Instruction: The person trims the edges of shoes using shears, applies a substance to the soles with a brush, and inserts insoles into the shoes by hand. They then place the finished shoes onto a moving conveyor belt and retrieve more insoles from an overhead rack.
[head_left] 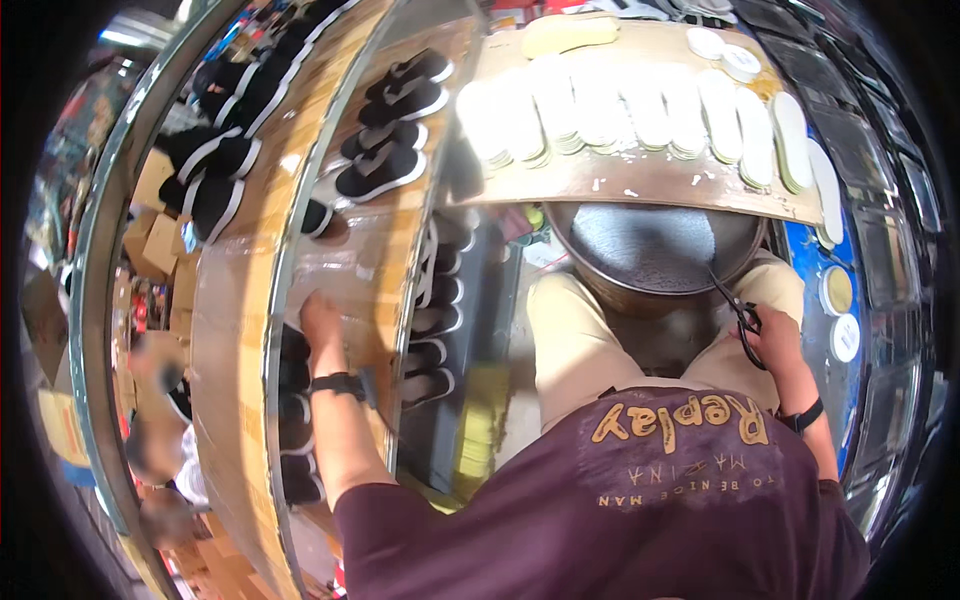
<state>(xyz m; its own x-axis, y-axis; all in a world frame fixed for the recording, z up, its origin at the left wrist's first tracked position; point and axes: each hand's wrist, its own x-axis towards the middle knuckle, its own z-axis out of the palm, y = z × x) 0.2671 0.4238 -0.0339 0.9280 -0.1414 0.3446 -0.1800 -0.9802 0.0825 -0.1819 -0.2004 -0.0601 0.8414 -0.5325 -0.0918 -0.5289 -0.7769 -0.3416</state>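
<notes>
My left hand (320,322) reaches out to the left onto the upper shelf of a curved wooden rack (235,330); its fingers lie flat on the wood near a row of black shoes (296,420), and I cannot see anything in it. My right hand (775,340) rests by my right knee and holds black scissors (742,318), blades pointing up toward a round metal pan (655,248) between my knees. Beyond the pan, a wooden board (640,175) carries rows of stacked white insoles (640,110).
Black shoes with white soles (390,170) line the rack's shelves, with more (432,320) on a lower tier. Two small round tins (840,310) sit at my right on a blue surface. Another person (160,440) is below the rack at left, among cardboard boxes (155,240).
</notes>
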